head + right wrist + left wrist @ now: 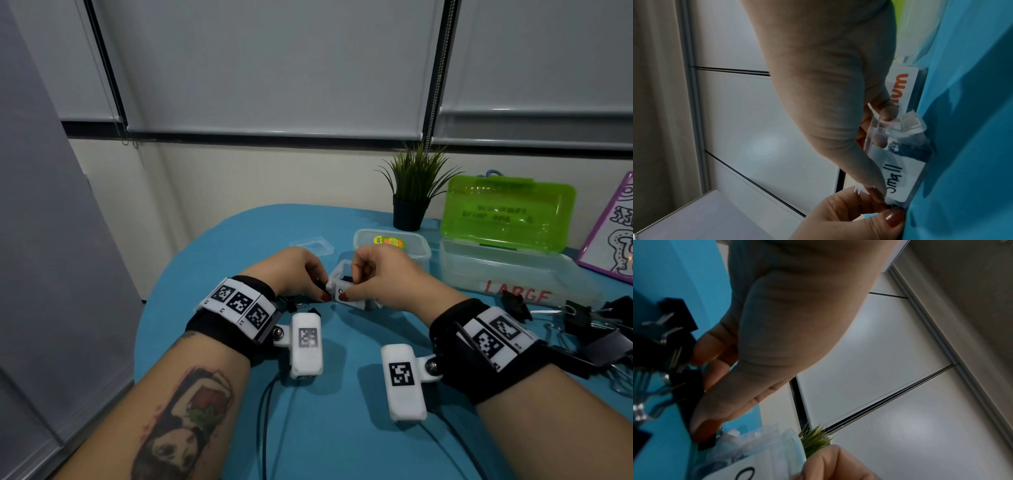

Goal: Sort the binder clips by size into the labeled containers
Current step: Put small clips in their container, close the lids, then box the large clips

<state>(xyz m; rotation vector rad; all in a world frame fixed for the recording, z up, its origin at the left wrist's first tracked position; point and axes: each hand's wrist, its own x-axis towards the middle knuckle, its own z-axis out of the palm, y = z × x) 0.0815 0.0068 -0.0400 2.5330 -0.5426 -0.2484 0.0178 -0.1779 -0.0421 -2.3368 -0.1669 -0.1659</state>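
— Fingers (346, 296) of both our hands pinch the small container (346, 274) mid-bench (222, 246), a small clip (320, 285) at its left edge.
— Let's hold it steady and drop that clip straight in; large clips (592, 329) wait right.

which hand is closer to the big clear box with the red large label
Right. The right hand is just left of the clear LARGE-labelled box; the left hand is farther left, beyond the small clear container.
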